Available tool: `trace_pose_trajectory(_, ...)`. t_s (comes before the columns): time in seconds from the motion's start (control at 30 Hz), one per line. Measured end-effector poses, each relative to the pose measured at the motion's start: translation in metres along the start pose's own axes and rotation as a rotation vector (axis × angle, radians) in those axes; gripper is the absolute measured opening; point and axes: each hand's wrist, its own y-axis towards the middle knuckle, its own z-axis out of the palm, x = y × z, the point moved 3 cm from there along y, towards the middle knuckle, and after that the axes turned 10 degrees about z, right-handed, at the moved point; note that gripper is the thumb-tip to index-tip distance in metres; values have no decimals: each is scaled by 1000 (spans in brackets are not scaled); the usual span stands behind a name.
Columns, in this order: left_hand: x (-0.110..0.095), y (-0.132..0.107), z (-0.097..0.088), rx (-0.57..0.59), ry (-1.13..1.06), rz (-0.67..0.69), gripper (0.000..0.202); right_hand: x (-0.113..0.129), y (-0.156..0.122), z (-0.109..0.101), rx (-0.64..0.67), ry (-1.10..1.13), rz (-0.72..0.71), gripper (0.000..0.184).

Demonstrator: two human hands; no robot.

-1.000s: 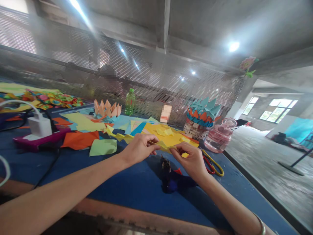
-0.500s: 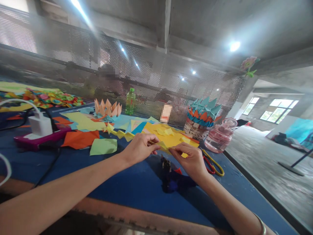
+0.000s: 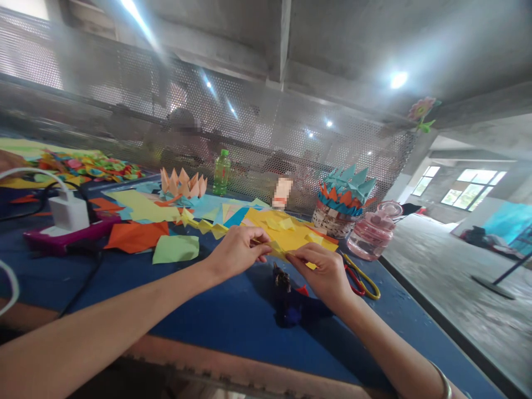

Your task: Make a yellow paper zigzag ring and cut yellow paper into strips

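Both my hands meet over the blue table (image 3: pixel 233 316). My left hand (image 3: pixel 239 252) is closed in a pinch on a small folded yellow paper piece (image 3: pixel 276 247). My right hand (image 3: pixel 326 274) pinches the same piece from its right end. A chain of folded yellow paper pieces (image 3: pixel 203 226) trails from my left hand toward the back left. Behind my hands lies a pile of yellow paper sheets (image 3: pixel 291 230). A dark blue object with a red bit (image 3: pixel 293 307) rests on the table just under my right hand.
Loose orange (image 3: pixel 133 235), green (image 3: pixel 177 248) and yellow sheets cover the table's left. A white charger on a magenta case (image 3: pixel 66 221), scissors (image 3: pixel 363 280), a pink glass jar (image 3: pixel 374 230), a basket of paper points (image 3: pixel 343 205), an orange paper crown (image 3: pixel 183 184) and a green bottle (image 3: pixel 221 173) stand around. A mesh screen closes the back.
My right hand's fingers have crept slightly left along the yellow piece, closer to my left hand. Everything else is as before.
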Motion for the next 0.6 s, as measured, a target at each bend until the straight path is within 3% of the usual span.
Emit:
trace_pose_trajectory(0.2, -4, -1, -1, -5, 48, 1, 12, 1, 0, 1, 41, -42, -35, 17)
trace_pose_trajectory(0.6, -3, -1, -2, -3, 106, 79, 9, 0, 4, 3, 98, 16, 105, 19)
